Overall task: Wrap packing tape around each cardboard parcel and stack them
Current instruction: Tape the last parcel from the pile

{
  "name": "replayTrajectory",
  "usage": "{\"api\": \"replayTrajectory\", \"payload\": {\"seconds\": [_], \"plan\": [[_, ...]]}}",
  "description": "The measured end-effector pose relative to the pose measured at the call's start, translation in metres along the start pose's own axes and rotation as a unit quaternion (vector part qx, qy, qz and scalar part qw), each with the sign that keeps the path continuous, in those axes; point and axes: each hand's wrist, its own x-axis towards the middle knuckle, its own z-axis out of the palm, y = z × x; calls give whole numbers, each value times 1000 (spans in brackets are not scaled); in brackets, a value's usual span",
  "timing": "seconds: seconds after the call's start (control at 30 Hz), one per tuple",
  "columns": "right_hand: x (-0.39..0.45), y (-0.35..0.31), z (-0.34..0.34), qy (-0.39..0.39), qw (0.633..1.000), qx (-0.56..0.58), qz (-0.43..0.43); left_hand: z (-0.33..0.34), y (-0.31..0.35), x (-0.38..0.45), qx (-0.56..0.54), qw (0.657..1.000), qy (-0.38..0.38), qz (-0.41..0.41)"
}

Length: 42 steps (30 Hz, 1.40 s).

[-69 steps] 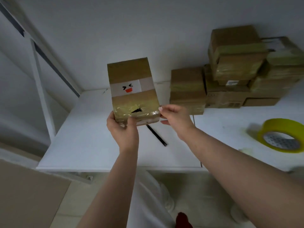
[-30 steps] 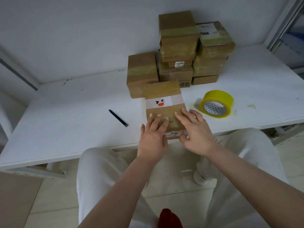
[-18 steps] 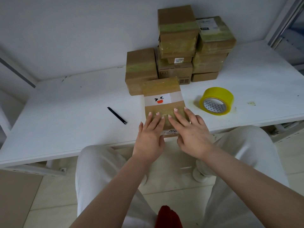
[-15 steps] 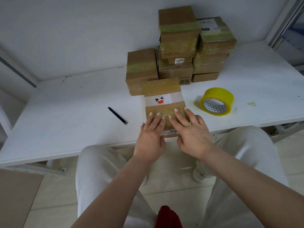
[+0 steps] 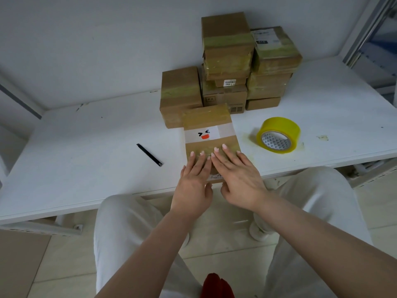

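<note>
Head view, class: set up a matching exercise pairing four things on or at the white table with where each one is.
Things:
1. tape roll
2. black pen
3. face-label parcel
4. parcel stack

Places:
A. against the back wall
B. under both flat hands, at the table's front edge
C. left of the face-label parcel
D. right of the face-label parcel

Pairs: 1-D, 2-C, 3-B, 4-A. The left hand and right hand press the parcel with straight fingers.
</note>
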Motion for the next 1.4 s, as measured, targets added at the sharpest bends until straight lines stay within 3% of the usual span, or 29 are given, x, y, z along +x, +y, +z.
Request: {"api": "replayTrajectory", "payload": {"seconds": [0.1, 0.17, 0.27, 0.43, 0.6, 0.73, 1.0, 1.13, 1.3, 1.4], "plan": [[3, 3, -4, 32, 999, 24, -8, -2, -1, 2, 18, 1000, 18, 16], [10, 12, -12, 99, 993, 65, 4, -8, 1, 10, 26, 998, 45, 19], [32, 45, -28, 146, 982, 84, 90, -18, 3, 25, 22, 997, 72, 16], [82, 114, -50, 97, 965, 9, 242, -25, 2, 46, -5, 997, 78, 6], [110, 148, -47, -59, 949, -44, 305, -25, 2, 60, -27, 996, 83, -2], [109, 154, -41, -116, 929, -43, 350, -17, -6, 56, -42, 997, 64, 22], [97, 149, -45, -257, 912, 74, 311, -12, -2, 47, -57, 996, 61, 23], [85, 144, -23, -234, 915, 110, 310, -14, 0, 41, -65, 996, 63, 19], [68, 132, -20, -183, 931, 76, 305, -24, 3, 36, -74, 994, 74, 22], [59, 131, -20, -161, 943, 52, 287, -30, 8, 35, -72, 997, 39, 1]]}}
